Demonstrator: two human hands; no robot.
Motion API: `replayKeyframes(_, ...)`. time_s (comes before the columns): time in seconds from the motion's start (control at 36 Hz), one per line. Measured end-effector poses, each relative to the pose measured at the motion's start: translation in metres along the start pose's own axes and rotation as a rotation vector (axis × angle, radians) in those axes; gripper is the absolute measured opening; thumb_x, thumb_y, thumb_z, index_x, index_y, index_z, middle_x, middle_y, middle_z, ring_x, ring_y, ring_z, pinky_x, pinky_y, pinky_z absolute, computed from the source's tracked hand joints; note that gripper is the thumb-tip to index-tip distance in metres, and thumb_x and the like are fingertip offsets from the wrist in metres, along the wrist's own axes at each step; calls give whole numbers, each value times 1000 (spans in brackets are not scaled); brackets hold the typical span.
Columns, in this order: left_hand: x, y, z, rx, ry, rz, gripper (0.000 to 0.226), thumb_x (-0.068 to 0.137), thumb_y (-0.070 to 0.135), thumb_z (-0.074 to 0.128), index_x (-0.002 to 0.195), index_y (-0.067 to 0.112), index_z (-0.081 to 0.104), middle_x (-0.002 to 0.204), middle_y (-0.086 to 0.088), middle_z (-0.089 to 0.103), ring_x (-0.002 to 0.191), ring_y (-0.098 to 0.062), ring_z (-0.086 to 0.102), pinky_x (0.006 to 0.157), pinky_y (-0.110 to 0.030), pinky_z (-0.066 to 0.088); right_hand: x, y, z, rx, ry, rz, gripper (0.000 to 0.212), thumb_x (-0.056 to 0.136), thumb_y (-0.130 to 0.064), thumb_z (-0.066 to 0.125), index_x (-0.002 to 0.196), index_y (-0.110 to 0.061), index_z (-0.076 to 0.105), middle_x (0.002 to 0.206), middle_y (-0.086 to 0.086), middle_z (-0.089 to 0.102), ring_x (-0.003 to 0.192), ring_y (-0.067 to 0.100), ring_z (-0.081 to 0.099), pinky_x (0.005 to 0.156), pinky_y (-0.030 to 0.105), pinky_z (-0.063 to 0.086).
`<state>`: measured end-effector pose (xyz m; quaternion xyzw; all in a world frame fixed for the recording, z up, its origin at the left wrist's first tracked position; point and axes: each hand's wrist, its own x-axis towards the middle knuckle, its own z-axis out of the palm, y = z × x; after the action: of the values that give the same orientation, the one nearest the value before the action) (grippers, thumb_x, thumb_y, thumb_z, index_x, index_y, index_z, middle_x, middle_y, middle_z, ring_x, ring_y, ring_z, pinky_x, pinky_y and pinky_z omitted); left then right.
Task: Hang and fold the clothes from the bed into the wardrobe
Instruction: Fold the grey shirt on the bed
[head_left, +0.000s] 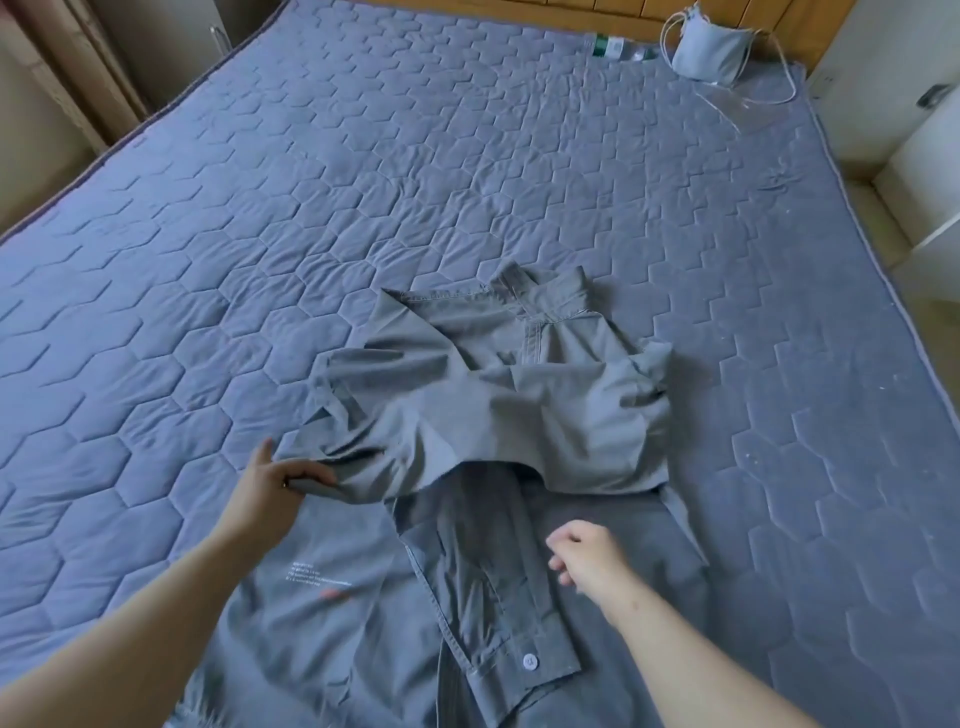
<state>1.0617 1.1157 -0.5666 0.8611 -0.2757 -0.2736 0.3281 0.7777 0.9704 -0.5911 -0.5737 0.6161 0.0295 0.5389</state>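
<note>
Head view, shirt: I see a grey button-up shirt (498, 415) in the lower centre of the frame, collar toward the top, its lower part thrown up over the chest so the hem now lies across the middle. I judge this a fold in progress, the body being halved.
Head view, sleeve: one long sleeve (483, 582) runs down from under the folded flap toward the bottom centre, cuff and white button (529, 661) showing. It looks laid along the body so it ends up inside the packet.
Head view, left hand: my left hand (275, 488), at lower left, pinches the left corner of the folded flap, thumb and fingers curled on the cloth. I read this as holding the edge taut to square it.
Head view, right hand: my right hand (587, 551), at lower right, hovers over the spread fabric with fingers loosely curled, holding nothing, near the sleeve but not on it.
Head view, bed: the blue quilted mattress cover (363, 182) fills the frame and gives a flat folding surface.
Head view, pouch: a small grey drawstring pouch (711, 49) sits at the upper right, well apart.
Head view, wardrobe: not identifiable, so putting away is not yet begun.
</note>
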Motion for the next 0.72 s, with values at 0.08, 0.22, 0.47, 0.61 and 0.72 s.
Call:
replayKeyframes(0.08,9,-20,9,-12,-52,-165,58,76,-20,31,64,23,68,97,-20,67,77,-29,54,65,-32,37,0,4,4,-16,-27,33,23,91,-8,45,71,-16,54,65,1,57,51,13,45,39,14,32)
replayKeyframes(0.22,19,-24,13,61,-42,-135,54,81,-18,33,68,23,66,112,-15,56,123,-35,42,75,-35,44,5,8,6,-33,-45,80,22,91,-8,44,74,-15,55,68,2,56,53,13,46,39,14,32)
replayKeyframes(0.47,15,-5,-19,324,162,518,47,53,-31,52,58,15,63,101,-8,69,76,-25,64,58,-24,42,19,9,14,-78,-58,69,24,90,-9,44,69,-17,54,63,0,56,52,13,45,45,18,33)
replayKeyframes(0.61,20,-42,-23,834,-433,140,50,85,-3,42,117,31,61,150,1,30,133,-20,36,98,-32,40,18,16,28,-169,-50,54,27,87,-10,46,63,-21,53,65,-4,56,70,20,52,64,27,42)
replayKeyframes(0.72,3,-49,-6,1060,-573,-15,52,93,22,41,139,44,30,157,4,-10,145,-26,-6,110,-45,23,10,28,36,-212,-51,66,24,87,-10,46,67,-21,52,70,-2,57,67,19,53,62,24,42)
